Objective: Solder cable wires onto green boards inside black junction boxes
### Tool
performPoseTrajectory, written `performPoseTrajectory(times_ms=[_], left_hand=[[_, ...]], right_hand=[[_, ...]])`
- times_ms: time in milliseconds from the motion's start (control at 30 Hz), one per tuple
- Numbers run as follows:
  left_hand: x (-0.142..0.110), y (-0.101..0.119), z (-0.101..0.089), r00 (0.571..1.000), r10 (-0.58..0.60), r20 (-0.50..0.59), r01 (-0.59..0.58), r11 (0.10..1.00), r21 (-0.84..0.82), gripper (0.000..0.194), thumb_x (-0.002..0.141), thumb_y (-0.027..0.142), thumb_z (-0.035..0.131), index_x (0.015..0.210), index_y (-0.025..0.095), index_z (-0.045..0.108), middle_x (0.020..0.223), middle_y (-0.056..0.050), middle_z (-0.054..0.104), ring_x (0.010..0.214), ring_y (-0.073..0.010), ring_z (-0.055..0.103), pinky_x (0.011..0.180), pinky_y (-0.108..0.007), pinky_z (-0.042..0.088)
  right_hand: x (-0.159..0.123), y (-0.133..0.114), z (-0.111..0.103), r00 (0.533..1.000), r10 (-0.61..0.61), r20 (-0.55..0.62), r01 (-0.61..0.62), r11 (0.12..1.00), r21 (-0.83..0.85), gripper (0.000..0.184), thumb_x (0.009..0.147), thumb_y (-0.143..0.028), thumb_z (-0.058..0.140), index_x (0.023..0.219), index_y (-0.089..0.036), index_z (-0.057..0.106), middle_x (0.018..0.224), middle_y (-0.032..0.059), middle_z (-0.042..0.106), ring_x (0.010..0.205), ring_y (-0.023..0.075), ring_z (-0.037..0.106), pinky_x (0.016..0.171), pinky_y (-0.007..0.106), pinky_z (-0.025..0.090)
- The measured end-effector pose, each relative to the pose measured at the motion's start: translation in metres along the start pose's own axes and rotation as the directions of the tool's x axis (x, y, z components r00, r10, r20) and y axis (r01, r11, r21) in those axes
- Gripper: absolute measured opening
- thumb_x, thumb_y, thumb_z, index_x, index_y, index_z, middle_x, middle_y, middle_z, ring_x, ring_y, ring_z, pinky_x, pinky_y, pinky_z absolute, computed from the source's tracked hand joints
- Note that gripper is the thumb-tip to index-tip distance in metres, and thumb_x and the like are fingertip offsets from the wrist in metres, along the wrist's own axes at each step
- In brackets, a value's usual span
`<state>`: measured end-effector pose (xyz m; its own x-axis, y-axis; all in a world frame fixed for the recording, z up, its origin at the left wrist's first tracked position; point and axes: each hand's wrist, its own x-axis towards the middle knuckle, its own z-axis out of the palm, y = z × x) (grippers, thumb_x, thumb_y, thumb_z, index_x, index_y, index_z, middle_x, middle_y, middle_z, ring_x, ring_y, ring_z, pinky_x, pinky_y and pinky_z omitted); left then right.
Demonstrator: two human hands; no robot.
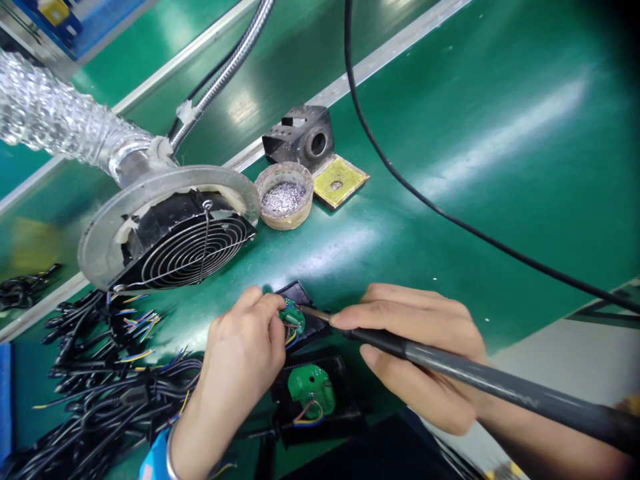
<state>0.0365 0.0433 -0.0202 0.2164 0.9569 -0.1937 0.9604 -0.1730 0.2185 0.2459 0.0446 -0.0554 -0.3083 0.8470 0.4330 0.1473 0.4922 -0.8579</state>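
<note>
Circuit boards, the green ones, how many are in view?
2: one board at the fingers of the left hand, by the soldering iron; a second board nearer the person, on a black tray. Others may be hidden.

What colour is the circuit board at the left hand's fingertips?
Green; the circuit board shows in the head view.

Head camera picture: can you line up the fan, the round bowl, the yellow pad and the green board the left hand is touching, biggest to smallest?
1. Fan, biggest by far
2. Round bowl
3. Yellow pad
4. Green board, smallest as it shows; the left hand may hide some of it
</note>
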Motion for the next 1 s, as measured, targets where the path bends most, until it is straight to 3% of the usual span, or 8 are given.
performPoseTrajectory(times_ms=[767,1000], left_hand=[[-0.0019,-0.0018,0.0029,0.998,0.026,-0.056,-0.026,1.000,0.005,0.024,0.089,0.016,0.049,0.094,0.028,0.069,0.080,0.003,0.058,0.059,-0.0136,0.055,0.054,-0.027,0.037],[-0.0001,-0.0038,-0.0040,0.998,0.057,0.024,-0.052,0.987,-0.155,0.017,0.088,0.023,0.055,0.100,0.027,0.066,0.086,0.002,0.058,0.068,-0.0137,0.058,0.063,-0.028,0.043]], right_hand=[[-0.0004,-0.0061,-0.0006,0.992,-0.002,-0.123,-0.002,0.999,-0.033,0.034,0.075,-0.005,0.050,0.101,-0.017,0.068,0.070,0.0022,0.063,0.053,0.0114,0.050,0.045,0.026,0.041],[-0.0054,-0.0102,-0.0023,0.988,0.024,-0.153,-0.033,0.998,-0.061,0.029,0.076,-0.006,0.050,0.096,-0.015,0.069,0.068,0.0031,0.062,0.052,0.0116,0.050,0.044,0.027,0.038]])
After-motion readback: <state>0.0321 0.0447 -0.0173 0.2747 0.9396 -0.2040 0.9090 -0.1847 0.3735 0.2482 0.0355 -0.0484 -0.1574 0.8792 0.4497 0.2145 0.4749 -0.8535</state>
